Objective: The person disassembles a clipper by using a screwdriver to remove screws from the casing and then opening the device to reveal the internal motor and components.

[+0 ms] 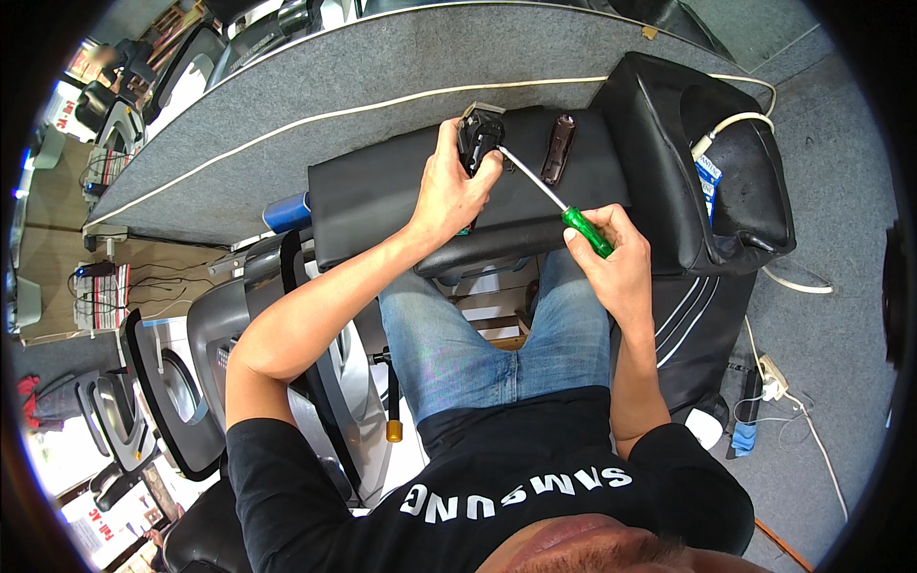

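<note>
My left hand [455, 188] is closed round a black hair clipper [480, 136], its metal blade end pointing away from me. The clipper is held above a black padded bench [373, 186]. In my right hand [619, 267] is a screwdriver, gripped by its green handle [587, 232]. The screwdriver's metal shaft [537, 179] slants to the far left, and its tip meets the clipper's side by my left thumb. Whether the tip sits in a screw is too small to tell. A dark brown, long casing piece [559, 150] lies on the bench right of the clipper.
A black padded seat [659, 143] adjoins the bench at right, holding a blue packet [707, 180] and a white cable plug [704, 143]. A blue box [287, 212] is at the bench's left end. White cable [420, 94] runs along the grey partition. A power socket [772, 377] lies at right.
</note>
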A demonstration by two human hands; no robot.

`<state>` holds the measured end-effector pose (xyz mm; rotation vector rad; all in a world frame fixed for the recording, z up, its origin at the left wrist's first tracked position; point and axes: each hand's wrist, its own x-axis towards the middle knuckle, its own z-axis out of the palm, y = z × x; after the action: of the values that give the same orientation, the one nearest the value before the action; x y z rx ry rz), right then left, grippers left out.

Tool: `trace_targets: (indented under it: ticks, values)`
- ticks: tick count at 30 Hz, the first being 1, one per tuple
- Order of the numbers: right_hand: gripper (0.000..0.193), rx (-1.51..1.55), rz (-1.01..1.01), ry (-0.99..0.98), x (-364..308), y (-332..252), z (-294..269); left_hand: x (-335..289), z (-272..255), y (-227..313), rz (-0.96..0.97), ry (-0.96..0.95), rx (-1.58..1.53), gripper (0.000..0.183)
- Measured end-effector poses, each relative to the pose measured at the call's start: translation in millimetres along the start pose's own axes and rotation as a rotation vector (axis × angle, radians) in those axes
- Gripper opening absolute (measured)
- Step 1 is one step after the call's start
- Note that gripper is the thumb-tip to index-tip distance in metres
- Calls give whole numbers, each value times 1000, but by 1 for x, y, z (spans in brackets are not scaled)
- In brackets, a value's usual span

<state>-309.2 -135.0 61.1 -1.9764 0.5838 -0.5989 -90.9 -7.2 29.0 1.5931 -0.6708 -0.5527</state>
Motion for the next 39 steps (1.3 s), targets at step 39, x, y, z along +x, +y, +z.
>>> trace_targets:
  ticks: [39]
  values:
    - [27,-127,-58,-18,-2,-6,-1,2,-1,-2,236,52,465,55]
